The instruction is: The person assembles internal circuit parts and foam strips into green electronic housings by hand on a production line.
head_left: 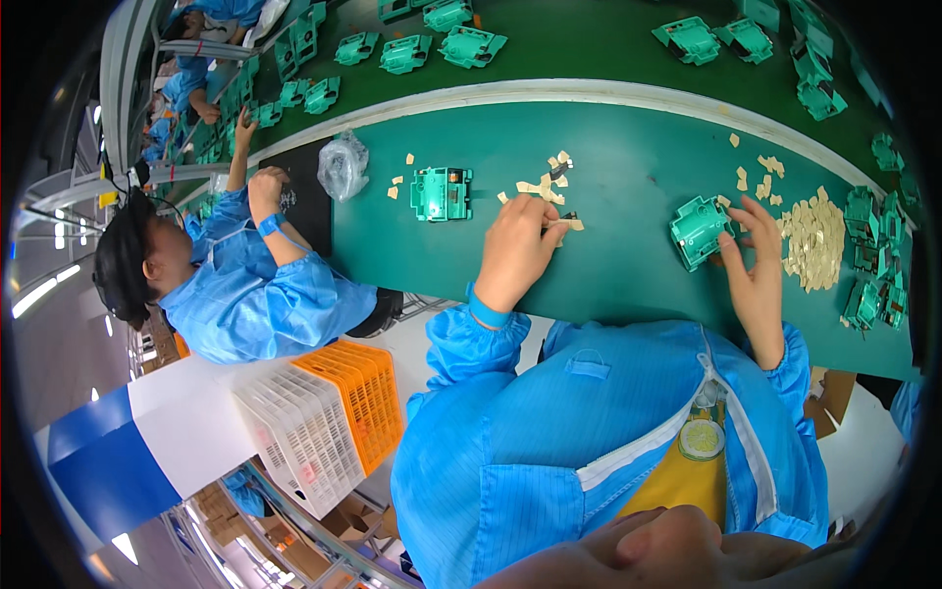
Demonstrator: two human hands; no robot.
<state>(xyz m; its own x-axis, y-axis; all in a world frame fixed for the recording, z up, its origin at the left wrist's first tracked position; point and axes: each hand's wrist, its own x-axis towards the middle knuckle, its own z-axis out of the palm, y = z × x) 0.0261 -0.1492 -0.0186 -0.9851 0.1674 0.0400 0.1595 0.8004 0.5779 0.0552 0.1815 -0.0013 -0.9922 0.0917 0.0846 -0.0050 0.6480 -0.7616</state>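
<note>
Here, R hand (755,272) w/ housing (697,232), shirt print (703,440)

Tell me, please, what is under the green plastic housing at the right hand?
Around the green plastic housing, beside the right hand, the green tabletop shows. Its underside and anything directly beneath cannot be seen; the housing covers them.

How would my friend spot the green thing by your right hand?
Start at the green table. Toward its right end, just left of the biggest heap of cream pieces, is the right hand. It touches the green plastic part, standing apart, unlike the bunched green parts beyond the heap.
</note>
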